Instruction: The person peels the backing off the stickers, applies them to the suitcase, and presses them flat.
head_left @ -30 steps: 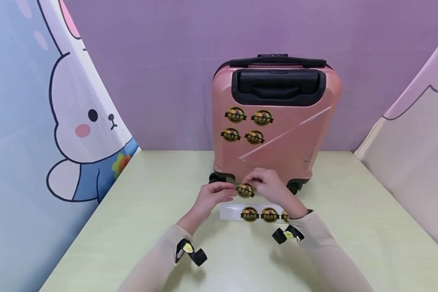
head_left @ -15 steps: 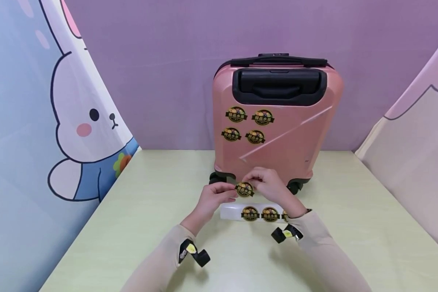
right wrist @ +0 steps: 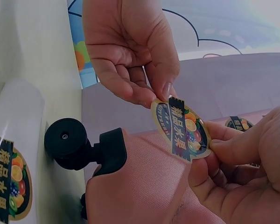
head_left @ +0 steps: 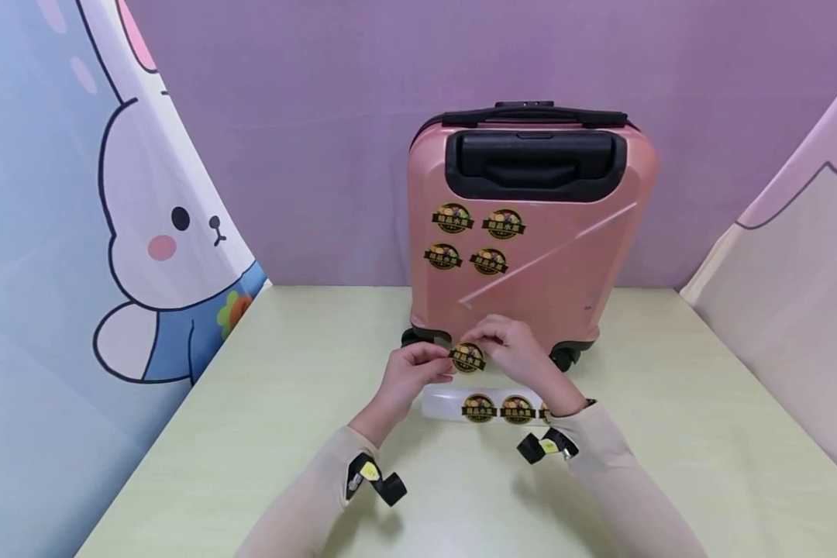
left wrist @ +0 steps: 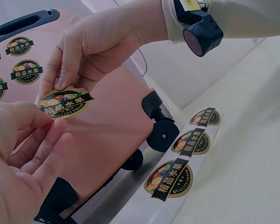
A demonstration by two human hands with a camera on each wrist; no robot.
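Between my hands, in front of the suitcase's lower part, is a round black-and-gold fruit sticker (head_left: 468, 358). My left hand (head_left: 413, 380) pinches its left edge between thumb and fingers. On the opposite edge, the thumb and fingertips of my right hand (head_left: 512, 353) pinch it too; the right wrist view shows the sticker (right wrist: 182, 129) held by both. Behind stands a pink suitcase (head_left: 530, 287) with a black handle recess. Several matching stickers (head_left: 452, 219) are on its upper left face, in two rows. Below my hands, a white backing strip (head_left: 441, 404) lies on the table with more stickers (head_left: 479, 408).
The suitcase's black wheels (head_left: 565, 357) rest on the pale table (head_left: 307, 349). A purple cloth (head_left: 307, 155) hangs behind it, and a curtain with a cartoon rabbit (head_left: 146, 225) hangs at left. My right forearm covers the strip's right end.
Both hands stay on the sticker, which has risen very slightly toward the suitcase. My left forearm has shifted a little to the right. The backing strip lies as before.
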